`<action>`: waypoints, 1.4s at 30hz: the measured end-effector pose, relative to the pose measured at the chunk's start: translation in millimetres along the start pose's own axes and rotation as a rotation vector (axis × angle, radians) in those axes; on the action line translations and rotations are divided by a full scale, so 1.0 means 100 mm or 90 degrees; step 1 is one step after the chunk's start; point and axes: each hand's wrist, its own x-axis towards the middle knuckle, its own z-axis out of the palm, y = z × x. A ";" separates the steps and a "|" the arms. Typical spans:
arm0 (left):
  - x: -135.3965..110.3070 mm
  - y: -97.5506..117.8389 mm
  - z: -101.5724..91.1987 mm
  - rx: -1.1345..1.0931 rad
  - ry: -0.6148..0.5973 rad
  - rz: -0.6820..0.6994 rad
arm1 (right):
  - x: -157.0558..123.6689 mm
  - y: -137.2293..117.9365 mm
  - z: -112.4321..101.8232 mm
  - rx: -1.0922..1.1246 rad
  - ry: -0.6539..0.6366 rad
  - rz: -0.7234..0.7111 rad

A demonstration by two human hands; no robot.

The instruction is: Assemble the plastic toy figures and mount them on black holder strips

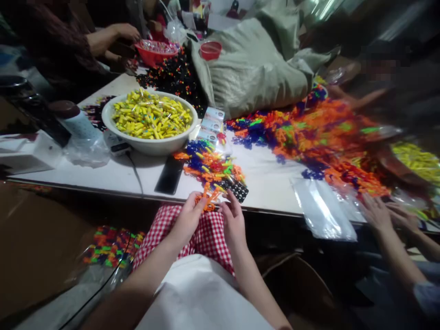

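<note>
Over the checked cloth (215, 229), close to the table's near edge, the left hand (187, 215) is closing its thumb and fingers on a small bunch of orange pieces (205, 204), which is sitting between the two hands. The right hand (235, 217) is holding its fingers parted and half curled just beside the bunch at three o'clock; whether its fingertips are touching it, I cannot tell. Taking the hands as the centre of the dial, a mixed pile of coloured pieces (216, 167) is lying at twelve on the white table (264, 183), with a black board with pale dots (239, 190) resting beside it at two. A dark phone (169, 175) is lying at ten, and beyond it a pale bowl (147, 145) is holding a heap of yellow pieces (151, 114) between ten and eleven. A big greenish sack (254, 64) is slumping at about one, while a larger orange and blue heap (309, 133) is spreading at two. At three, clear plastic bags (323, 211) are hanging over the edge, and farther out a co-worker's hands (378, 213) are showing blurred.
</note>
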 end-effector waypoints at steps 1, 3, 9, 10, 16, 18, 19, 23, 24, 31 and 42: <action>-0.03 0.01 -0.01 -0.024 -0.013 -0.018 | 0.01 0.00 0.01 0.033 -0.059 0.051; -0.09 0.01 0.00 -0.054 -0.015 -0.044 | -0.02 0.00 0.03 0.084 -0.150 0.087; -0.14 -0.03 0.02 -0.034 0.029 -0.062 | -0.16 -0.07 0.09 0.133 -0.169 0.033; -0.14 -0.04 0.01 -0.020 0.033 -0.073 | -0.15 -0.08 0.08 0.141 -0.142 0.048; -0.16 0.01 -0.10 0.136 0.014 -0.067 | 0.09 -0.18 -0.05 0.323 0.062 0.176; -0.19 0.04 -0.11 0.190 -0.019 -0.045 | 0.12 -0.25 -0.08 0.344 0.038 0.196; -0.20 0.05 -0.11 0.201 -0.035 -0.033 | 0.12 -0.28 -0.09 0.346 0.016 0.204; -0.24 0.08 -0.08 0.156 -0.101 -0.020 | 0.05 -0.37 -0.08 0.357 -0.041 0.225; -0.24 0.09 -0.08 0.149 -0.109 -0.021 | 0.04 -0.38 -0.08 0.361 -0.047 0.229; -0.22 0.15 -0.14 0.253 -0.077 0.022 | -0.01 -0.35 -0.06 0.318 -0.100 0.286; -0.22 0.21 -0.12 0.240 -0.083 0.001 | -0.08 -0.36 -0.01 0.315 -0.131 0.357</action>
